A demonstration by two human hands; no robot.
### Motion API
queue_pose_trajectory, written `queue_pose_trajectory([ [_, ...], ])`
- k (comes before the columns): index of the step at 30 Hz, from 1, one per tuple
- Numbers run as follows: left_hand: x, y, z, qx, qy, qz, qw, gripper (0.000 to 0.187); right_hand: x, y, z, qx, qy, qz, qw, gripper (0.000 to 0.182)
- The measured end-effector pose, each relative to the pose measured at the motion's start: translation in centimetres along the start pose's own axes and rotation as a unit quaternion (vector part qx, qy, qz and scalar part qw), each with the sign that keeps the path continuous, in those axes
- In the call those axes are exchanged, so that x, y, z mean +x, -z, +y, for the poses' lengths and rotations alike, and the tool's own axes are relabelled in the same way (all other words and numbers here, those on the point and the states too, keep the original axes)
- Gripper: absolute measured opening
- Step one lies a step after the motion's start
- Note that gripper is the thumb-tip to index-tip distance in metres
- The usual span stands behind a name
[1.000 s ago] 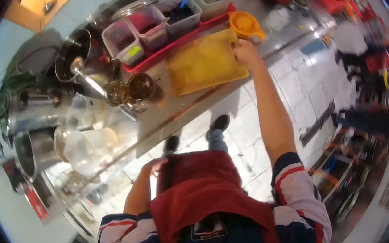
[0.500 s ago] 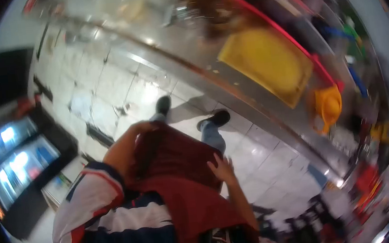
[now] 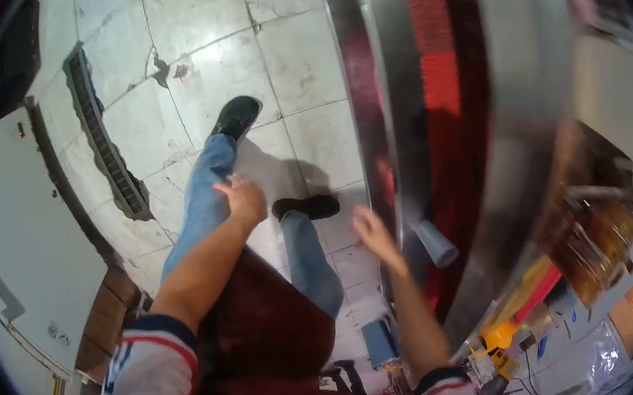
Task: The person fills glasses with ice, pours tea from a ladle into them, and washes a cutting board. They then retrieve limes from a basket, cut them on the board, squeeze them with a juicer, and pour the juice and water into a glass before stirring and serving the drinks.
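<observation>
My left hand [image 3: 244,199] hangs in front of my leg in blue jeans [image 3: 207,182], its fingers apart and nothing in it. To the right, my right hand [image 3: 374,235] is near the side of the metal counter [image 3: 392,112], with fingers spread and empty. A dark red apron [image 3: 261,327] covers my lap. Black shoes [image 3: 239,117] stand on the white tiles. A grey cylindrical thing [image 3: 437,245] sticks out beside the counter, right of my right hand.
A white refrigerator [image 3: 34,227] stands at the left. A long drain grate [image 3: 103,135] lies in the tiled floor [image 3: 218,69]. At the right are a container with amber contents [image 3: 598,237] and a yellow object [image 3: 498,336].
The view has turned and moved along the counter. My left hand has come off the apron and hangs forward. My right hand has also left the apron and is out toward the counter.
</observation>
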State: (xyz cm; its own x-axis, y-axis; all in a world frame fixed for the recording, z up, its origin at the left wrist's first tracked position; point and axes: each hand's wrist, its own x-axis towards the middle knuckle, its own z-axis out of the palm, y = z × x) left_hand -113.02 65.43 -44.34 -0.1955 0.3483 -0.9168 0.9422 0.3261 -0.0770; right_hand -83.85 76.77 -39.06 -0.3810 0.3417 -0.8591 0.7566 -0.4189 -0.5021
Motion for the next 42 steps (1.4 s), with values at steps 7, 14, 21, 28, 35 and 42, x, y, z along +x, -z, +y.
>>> queue_pose_trajectory([
  [7, 9.2, -2.5, 1.5, -0.423, -0.186, 0.008, 0.887, 0.06, 22.6, 1.8, -9.8, -0.457, 0.058, 0.486, 0.743, 0.064],
  [14, 9.4, -1.4, 0.8, -0.68, -0.169, -0.029, 0.712, 0.05, 27.6, 4.4, -7.7, -0.339, -0.027, 0.523, 0.782, 0.038],
  [21, 12.7, 4.7, 4.9, -0.815, -0.188, 0.024, 0.548, 0.064, 22.0, -3.7, -1.6, -0.412, 0.147, 0.378, 0.816, 0.044],
  [28, 17.4, 3.0, 6.4, -0.767, -0.149, 0.139, 0.609, 0.056, 21.3, -3.8, -2.7, -0.086, 0.26, 0.208, 0.939, 0.054],
  [35, 16.3, 3.9, 4.9, -0.76, -0.179, 0.12, 0.613, 0.045, 29.9, 0.4, -7.9, -0.392, 0.15, 0.472, 0.775, 0.071],
  [42, 16.4, 3.6, 5.2, -0.767, -0.192, 0.137, 0.596, 0.047, 32.7, 2.3, -6.6, -0.345, 0.17, 0.356, 0.852, 0.081],
])
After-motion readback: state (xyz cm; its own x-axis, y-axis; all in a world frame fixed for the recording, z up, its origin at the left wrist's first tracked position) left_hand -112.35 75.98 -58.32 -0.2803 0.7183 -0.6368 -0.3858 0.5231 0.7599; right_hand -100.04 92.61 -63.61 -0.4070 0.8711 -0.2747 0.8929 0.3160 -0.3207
